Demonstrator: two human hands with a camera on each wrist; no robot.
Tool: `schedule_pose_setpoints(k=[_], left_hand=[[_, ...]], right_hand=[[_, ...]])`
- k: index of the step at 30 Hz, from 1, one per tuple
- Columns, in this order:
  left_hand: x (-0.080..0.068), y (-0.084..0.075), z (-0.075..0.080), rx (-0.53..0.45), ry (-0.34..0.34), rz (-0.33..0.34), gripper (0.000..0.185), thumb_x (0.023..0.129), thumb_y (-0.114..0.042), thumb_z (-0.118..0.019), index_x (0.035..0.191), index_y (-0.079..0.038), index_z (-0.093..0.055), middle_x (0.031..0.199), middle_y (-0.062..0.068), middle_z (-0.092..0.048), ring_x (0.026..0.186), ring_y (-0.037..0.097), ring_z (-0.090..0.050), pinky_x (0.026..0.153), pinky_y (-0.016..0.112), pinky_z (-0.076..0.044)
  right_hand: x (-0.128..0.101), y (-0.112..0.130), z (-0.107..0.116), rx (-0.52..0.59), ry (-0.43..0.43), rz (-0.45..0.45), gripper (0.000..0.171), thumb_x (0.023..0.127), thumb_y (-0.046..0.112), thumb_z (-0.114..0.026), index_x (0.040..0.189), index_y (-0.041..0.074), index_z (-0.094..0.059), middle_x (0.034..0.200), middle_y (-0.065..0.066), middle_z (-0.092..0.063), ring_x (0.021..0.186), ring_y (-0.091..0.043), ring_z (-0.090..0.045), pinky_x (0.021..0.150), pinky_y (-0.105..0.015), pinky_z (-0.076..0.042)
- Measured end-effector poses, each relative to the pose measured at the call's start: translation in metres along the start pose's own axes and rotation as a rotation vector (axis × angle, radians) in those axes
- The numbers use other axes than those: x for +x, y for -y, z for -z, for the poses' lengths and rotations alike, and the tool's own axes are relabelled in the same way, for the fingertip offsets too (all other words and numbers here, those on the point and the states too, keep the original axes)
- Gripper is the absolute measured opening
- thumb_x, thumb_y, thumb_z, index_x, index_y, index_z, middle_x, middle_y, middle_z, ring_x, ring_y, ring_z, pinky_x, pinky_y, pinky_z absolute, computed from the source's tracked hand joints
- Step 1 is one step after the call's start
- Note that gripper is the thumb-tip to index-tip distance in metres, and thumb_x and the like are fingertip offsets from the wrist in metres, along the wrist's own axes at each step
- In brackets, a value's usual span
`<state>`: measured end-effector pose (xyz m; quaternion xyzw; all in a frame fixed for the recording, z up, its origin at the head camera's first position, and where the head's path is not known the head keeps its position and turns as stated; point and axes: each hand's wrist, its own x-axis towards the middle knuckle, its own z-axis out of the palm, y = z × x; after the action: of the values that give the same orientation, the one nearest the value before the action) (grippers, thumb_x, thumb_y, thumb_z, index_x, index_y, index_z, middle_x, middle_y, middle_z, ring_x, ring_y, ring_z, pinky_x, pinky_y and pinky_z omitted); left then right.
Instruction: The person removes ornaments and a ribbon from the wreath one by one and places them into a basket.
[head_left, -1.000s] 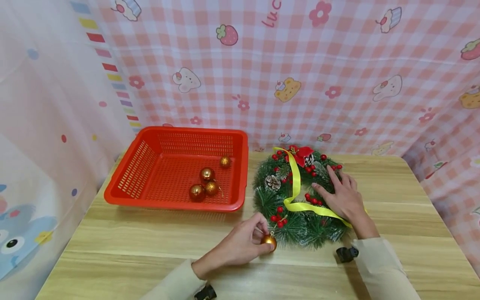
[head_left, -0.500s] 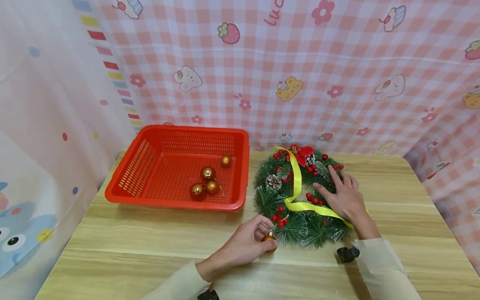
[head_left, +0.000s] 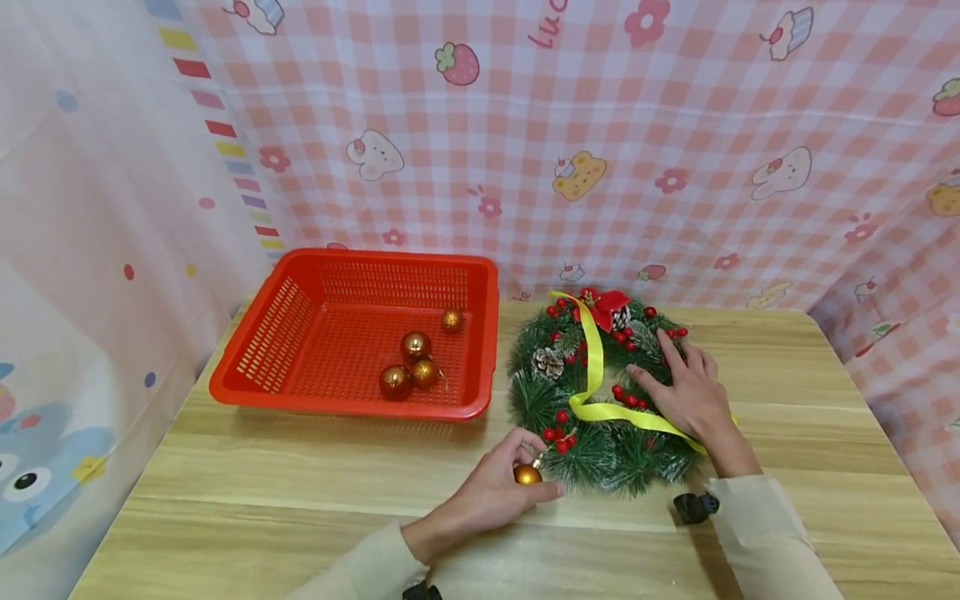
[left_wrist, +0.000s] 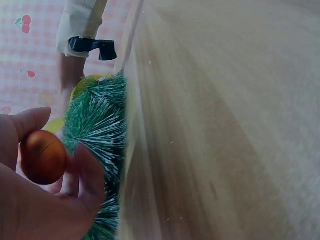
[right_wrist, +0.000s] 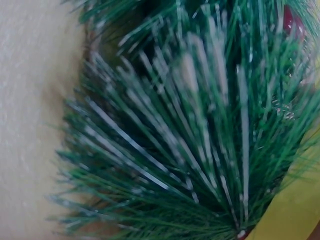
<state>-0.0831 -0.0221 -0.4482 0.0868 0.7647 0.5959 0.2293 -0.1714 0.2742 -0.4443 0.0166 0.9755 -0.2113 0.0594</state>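
My left hand (head_left: 491, 492) holds a gold Christmas bauble (head_left: 527, 474) just in front of the wreath's lower left edge. In the left wrist view the bauble (left_wrist: 43, 157) sits among the fingers, its thumb stretched out beside it. The green Christmas wreath (head_left: 536, 404) lies flat on the table, with red berries, pinecones and a red flower on it. My right hand (head_left: 693, 400) rests with spread fingers on the wreath's right side. A yellow ribbon (head_left: 593, 367) lies loosely across the wreath and runs under the right wrist. Only needles and ribbon show in the right wrist view.
A red plastic basket (head_left: 352, 410) stands left of the wreath. Several gold baubles (head_left: 416, 346) lie in its right half. Behind the wooden table (head_left: 300, 492) hangs a pink checked curtain (head_left: 487, 125).
In my left hand the bauble has turned and shifted slightly left, deeper among the fingers. The thumb has straightened past it. The right hand and wreath stay put.
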Motion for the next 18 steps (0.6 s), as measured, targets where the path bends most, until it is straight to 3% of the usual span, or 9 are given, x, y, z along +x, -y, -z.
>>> schedule_pose_setpoints(k=[3, 9, 14, 18], left_hand=[[0.0004, 0.0012, -0.0023, -0.037, -0.009, -0.002, 0.045, 0.082, -0.021, -0.081, 0.115, -0.014, -0.052, 0.098, 0.009, -0.053, 0.070, 0.016, -0.057, 0.064, 0.028, -0.049], [0.0029, 0.0022, -0.0045, -0.025, -0.031, -0.048, 0.038, 0.090, -0.030, -0.073, 0.118, -0.015, -0.051, 0.095, 0.007, -0.053, 0.075, 0.014, -0.053, 0.068, 0.028, -0.046], [0.0018, -0.0002, -0.0068, -0.042, -0.081, 0.015, 0.026, 0.101, -0.040, -0.053, 0.114, -0.018, -0.054, 0.082, 0.002, -0.055, 0.072, 0.017, -0.052, 0.068, 0.032, -0.041], [0.0013, -0.0004, -0.0093, -0.120, -0.103, 0.050, 0.020, 0.106, -0.029, -0.039, 0.113, -0.014, -0.051, 0.076, 0.007, -0.057, 0.062, 0.020, -0.053, 0.060, 0.033, -0.045]], right_hand=[[0.0001, 0.0002, 0.0000, 0.000, 0.000, -0.001, 0.089, 0.096, 0.070, -0.035, 0.161, 0.016, -0.005, 0.158, -0.033, -0.008, 0.141, -0.056, -0.008, 0.096, -0.078, -0.027], [0.0004, -0.0009, -0.0005, 0.002, -0.003, 0.000, 0.090, 0.096, 0.070, -0.034, 0.161, 0.016, -0.005, 0.158, -0.033, -0.009, 0.141, -0.057, -0.008, 0.096, -0.078, -0.027], [0.0010, -0.0017, -0.0010, 0.004, 0.000, 0.000, 0.089, 0.096, 0.071, -0.034, 0.161, 0.017, -0.004, 0.158, -0.034, -0.008, 0.141, -0.057, -0.008, 0.096, -0.078, -0.025], [0.0012, -0.0015, -0.0008, 0.001, 0.002, -0.002, 0.090, 0.096, 0.071, -0.034, 0.161, 0.017, -0.004, 0.158, -0.033, -0.008, 0.141, -0.056, -0.007, 0.096, -0.078, -0.026]])
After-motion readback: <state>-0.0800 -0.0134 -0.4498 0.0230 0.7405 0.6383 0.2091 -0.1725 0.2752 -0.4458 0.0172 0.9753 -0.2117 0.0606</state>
